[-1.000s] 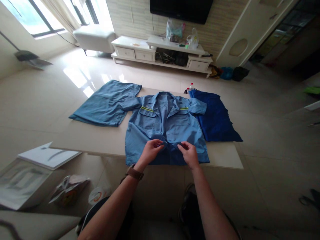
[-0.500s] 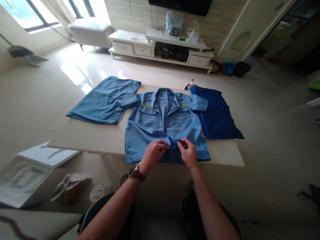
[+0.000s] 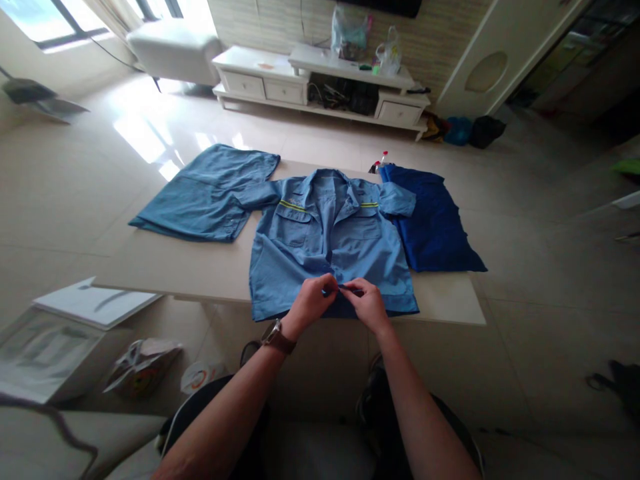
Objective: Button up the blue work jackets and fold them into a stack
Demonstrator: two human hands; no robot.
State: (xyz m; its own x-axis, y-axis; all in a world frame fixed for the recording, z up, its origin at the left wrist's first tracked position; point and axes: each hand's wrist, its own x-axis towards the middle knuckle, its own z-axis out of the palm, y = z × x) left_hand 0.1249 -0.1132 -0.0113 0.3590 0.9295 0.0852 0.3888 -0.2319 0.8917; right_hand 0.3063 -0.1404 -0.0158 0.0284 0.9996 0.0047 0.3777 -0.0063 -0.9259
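Your left hand, right hand | both pinching shirt, 6 o'clock | collar at 12 | likely to align fronts

Left of the left hand, past the jacket, I see tabletop a hand could cross; right of the right hand, navy cloth leaves only a near strip.
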